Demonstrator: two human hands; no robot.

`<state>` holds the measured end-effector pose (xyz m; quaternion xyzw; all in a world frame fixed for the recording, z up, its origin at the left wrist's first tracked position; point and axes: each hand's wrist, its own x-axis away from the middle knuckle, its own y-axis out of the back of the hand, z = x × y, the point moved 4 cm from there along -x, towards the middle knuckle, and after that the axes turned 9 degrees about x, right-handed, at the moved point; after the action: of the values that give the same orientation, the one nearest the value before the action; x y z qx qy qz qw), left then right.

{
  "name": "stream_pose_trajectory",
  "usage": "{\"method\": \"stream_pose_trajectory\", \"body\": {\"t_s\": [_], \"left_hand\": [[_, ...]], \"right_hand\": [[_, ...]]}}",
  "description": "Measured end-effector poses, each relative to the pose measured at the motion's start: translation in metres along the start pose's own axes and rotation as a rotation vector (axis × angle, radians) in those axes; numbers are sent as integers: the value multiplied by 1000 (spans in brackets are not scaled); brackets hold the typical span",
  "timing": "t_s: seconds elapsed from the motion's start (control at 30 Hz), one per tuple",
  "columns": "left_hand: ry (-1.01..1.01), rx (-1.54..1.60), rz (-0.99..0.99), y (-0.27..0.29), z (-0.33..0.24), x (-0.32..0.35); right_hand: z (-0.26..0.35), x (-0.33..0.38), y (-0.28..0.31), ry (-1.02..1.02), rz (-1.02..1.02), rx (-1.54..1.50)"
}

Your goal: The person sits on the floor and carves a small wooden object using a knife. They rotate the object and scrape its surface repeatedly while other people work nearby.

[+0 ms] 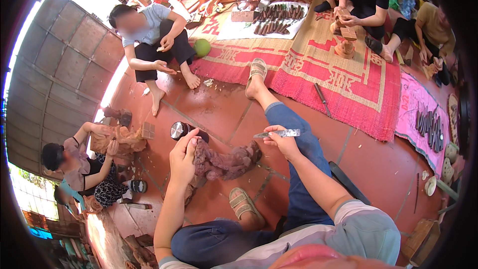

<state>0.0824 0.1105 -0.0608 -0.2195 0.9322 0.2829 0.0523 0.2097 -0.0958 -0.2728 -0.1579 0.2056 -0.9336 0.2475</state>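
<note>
In front of me, a reddish-brown carved wooden piece [226,162] with a rough, knobbly surface stands on the tiles between my legs. My left hand [183,159] is raised at its upper left end, fingers curled together; whatever they pinch is hidden. Held between the fingers of my right hand [283,144] is a narrow, shiny flat metal blade [291,132], lying roughly level above my right knee and apart from the carving. Just behind the carving lies a dark cylinder with a silver end [178,130], close to my left fingertips.
A red-and-tan woven mat [318,89] spreads ahead, with a single chisel [322,98] on it. Rows of dark tools lie on a white cloth [239,31] and a pink cloth [413,104]. Several people sit around, one by a wooden carving [124,139] at left. A green ball-like fruit [201,47] sits farther off.
</note>
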Motion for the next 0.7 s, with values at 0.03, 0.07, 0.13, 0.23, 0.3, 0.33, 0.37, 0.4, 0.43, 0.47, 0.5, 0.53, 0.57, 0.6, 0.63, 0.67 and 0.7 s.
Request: {"method": "stream_pose_trajectory", "body": {"t_s": [0.03,0.07,0.13,0.23,0.3,0.33,0.37,0.4,0.43,0.47,0.5,0.53,0.57,0.6,0.63,0.67,0.7], "left_hand": [[-9,-23,19,0,0,-1],[-17,-46,38,0,0,-1],[20,-36,48,0,0,0],[57,-29,62,0,2,0],[70,-28,60,1,4,1],[75,-29,53,1,5,1],[79,-30,46,1,6,2],[85,-28,35,1,8,2],[92,-27,24,0,10,2],[99,-25,14,1,11,1],[102,-33,19,0,11,1],[106,-40,24,0,11,1],[110,-47,29,0,11,1],[115,-44,32,0,12,1],[120,-40,35,1,13,1],[125,-37,38,1,13,1],[121,-38,38,1,14,1]], "right_hand": [[1,1,-2,-8,3,12],[1,1,-3,-17,7,24],[-3,-1,-1,13,24,68],[-5,-1,-1,37,29,85],[-4,-2,-1,62,33,118],[-3,-2,-2,83,39,153],[-1,-2,-2,104,44,189],[-3,-2,-2,86,46,176],[-4,-2,-2,68,47,164],[-5,-3,-2,50,48,151],[-4,-2,-3,42,47,159],[-3,0,-5,34,46,166],[-2,1,-5,26,44,174],[-3,0,-5,17,47,180],[-4,0,-5,7,49,187],[-5,0,-5,-3,52,193],[-5,0,-5,-8,55,187]]}}
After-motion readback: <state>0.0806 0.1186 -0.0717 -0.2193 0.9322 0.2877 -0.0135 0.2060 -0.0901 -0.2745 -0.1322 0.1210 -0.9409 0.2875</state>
